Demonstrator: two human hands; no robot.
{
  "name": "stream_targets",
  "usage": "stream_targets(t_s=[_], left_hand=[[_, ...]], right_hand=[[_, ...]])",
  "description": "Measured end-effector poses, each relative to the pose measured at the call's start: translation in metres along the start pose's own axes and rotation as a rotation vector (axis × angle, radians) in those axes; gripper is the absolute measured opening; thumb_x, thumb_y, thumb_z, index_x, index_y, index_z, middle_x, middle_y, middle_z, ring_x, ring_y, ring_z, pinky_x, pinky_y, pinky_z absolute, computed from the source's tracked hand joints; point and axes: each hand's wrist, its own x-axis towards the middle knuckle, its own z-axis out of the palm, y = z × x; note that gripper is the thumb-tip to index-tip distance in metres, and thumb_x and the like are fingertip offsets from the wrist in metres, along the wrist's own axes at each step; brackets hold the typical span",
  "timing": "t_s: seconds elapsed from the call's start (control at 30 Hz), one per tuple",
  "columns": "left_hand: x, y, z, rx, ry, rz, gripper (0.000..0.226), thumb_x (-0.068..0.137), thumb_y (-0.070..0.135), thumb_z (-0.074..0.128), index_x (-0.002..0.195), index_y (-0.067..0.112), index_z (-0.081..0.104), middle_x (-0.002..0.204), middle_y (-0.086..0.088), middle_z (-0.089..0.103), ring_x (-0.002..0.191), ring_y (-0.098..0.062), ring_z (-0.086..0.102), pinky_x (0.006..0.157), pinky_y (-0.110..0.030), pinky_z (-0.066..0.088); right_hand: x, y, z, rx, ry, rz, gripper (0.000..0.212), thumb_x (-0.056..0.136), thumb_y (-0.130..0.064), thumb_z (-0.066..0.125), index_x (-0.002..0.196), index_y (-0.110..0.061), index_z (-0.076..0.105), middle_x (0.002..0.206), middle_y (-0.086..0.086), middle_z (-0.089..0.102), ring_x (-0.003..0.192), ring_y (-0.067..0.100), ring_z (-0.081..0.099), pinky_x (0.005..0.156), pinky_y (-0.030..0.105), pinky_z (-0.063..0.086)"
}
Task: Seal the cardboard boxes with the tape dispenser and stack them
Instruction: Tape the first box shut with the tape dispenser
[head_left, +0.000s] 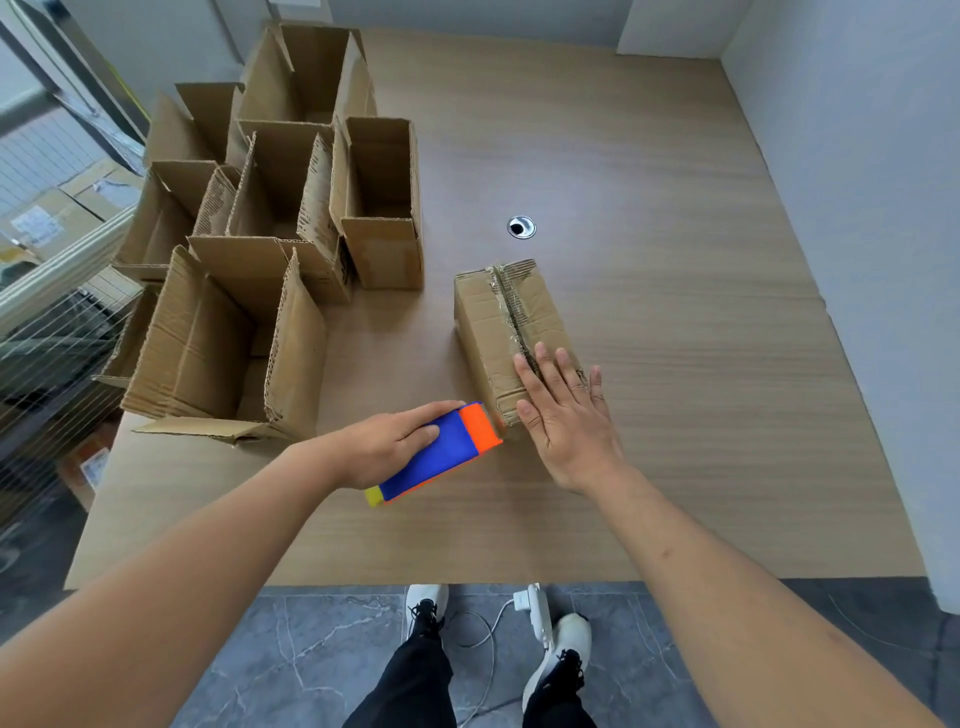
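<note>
Cardboard boxes (270, 218) mostly stand unsealed at the table's (675, 415) left, while the right hand (563, 410) presses flat on one closed box (511, 332) and the left hand (395, 441) grips the tape dispenser (441, 449) at its near end; nothing looks stacked yet.

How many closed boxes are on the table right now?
1: the closed box lies mid-table under the right hand. The open boxes cluster at the left; they could hide another.
</note>
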Motion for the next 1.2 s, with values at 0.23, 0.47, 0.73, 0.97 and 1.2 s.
stream_targets(t_s=[0.23,0.47,0.73,0.97,1.2], left_hand=[[-0.011,-0.011,-0.010,-0.063,0.054,-0.036,0.038,0.110,0.044,0.031,0.144,0.062,0.030,0.124,0.013,0.060,0.105,-0.014,0.058,0.099,-0.040,0.043],[-0.028,-0.002,-0.025,-0.023,0.139,0.120,0.049,0.108,0.044,0.037,0.150,0.062,0.019,0.113,0.001,0.060,0.101,-0.017,0.055,0.095,-0.045,0.045],[-0.042,0.011,-0.044,-0.060,0.212,0.195,0.053,0.107,0.039,0.043,0.148,0.065,0.022,0.119,0.001,0.055,0.107,-0.020,0.056,0.098,-0.047,0.047],[-0.052,0.021,-0.054,-0.035,0.262,0.290,0.062,0.106,0.033,0.049,0.151,0.063,0.019,0.114,0.007,0.049,0.100,-0.012,0.053,0.092,-0.035,0.046],[-0.055,0.022,-0.058,0.018,0.293,0.327,0.070,0.102,0.034,0.051,0.155,0.059,0.011,0.119,0.006,0.045,0.100,-0.019,0.051,0.090,-0.044,0.047]], right_hand=[[0.002,-0.008,-0.009,0.013,0.013,0.056,0.067,0.098,-0.066,0.011,0.161,-0.042,0.010,0.170,-0.013,-0.003,0.156,0.011,-0.010,0.123,0.052,-0.014],[0.013,-0.028,-0.034,-0.022,0.027,0.099,0.069,0.088,-0.071,0.055,0.143,-0.032,0.041,0.164,-0.005,0.029,0.155,0.020,0.017,0.122,0.055,-0.002],[-0.001,0.014,-0.066,-0.107,-0.135,-0.099,0.100,0.073,0.009,0.063,0.152,-0.040,0.027,0.165,-0.017,0.022,0.156,0.015,0.010,0.125,0.042,-0.008],[0.007,-0.020,-0.055,0.019,0.237,0.130,0.030,0.091,-0.030,0.059,0.119,-0.024,0.064,0.123,0.003,0.053,0.113,0.031,0.053,0.093,0.042,0.044],[0.005,-0.050,-0.035,-0.013,-0.148,0.215,0.079,0.095,-0.073,0.040,0.159,-0.046,0.002,0.168,0.008,-0.004,0.148,0.035,0.007,0.120,0.053,0.012]])
